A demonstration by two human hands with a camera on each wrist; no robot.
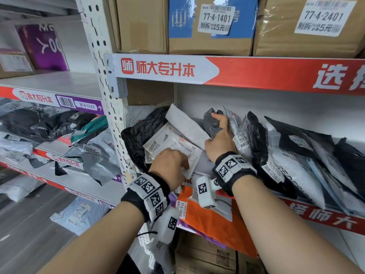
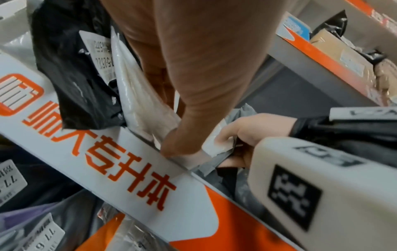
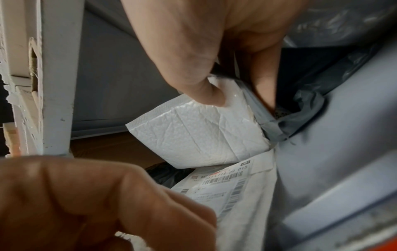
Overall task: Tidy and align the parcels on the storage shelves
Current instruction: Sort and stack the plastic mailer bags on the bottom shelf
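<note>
1. Head view: left hand [image 1: 171, 165] lay fingers-down on the near corner of a flat white labelled mailer [image 1: 177, 147], fingers curled over its edge at the front lip of the shelf [image 1: 199, 171]. Right hand [image 1: 219, 139] reached deeper, fingers wrapped round a crumpled grey poly bag [image 1: 211, 123], thumb against a white bubble mailer [image 1: 185, 123] leaning up behind the flat one. Just to the right, stood a row of black and white parcels [image 1: 280, 153], tilted on edge. At the left end of the shelf, slumped a black bag [image 1: 138, 135]. Above, sat cardboard boxes [image 1: 211, 26] side by side; below, an orange bag [image 1: 215, 220].

2. Left wrist view: seen from under the left hand [image 2: 193, 105], fingertips [image 2: 178, 149] pressed down on the white mailer's corner right at the shelf's printed front rail [image 2: 120, 152]. Beside it, the right hand's thumb [image 2: 227, 135] pinched white and grey packaging. To the left, hung the black bag [image 2: 71, 68] over the rail.

3. Right wrist view: right hand [image 3: 214, 56] gripped with thumb [image 3: 206, 90] flat on the white bubble mailer [image 3: 193, 135] and fingers curled behind the grey poly bag [image 3: 322, 135]. Below, lay the labelled mailer [image 3: 232, 190], barcodes facing up, with the left hand's knuckles [image 3: 96, 200] in the foreground.
</note>
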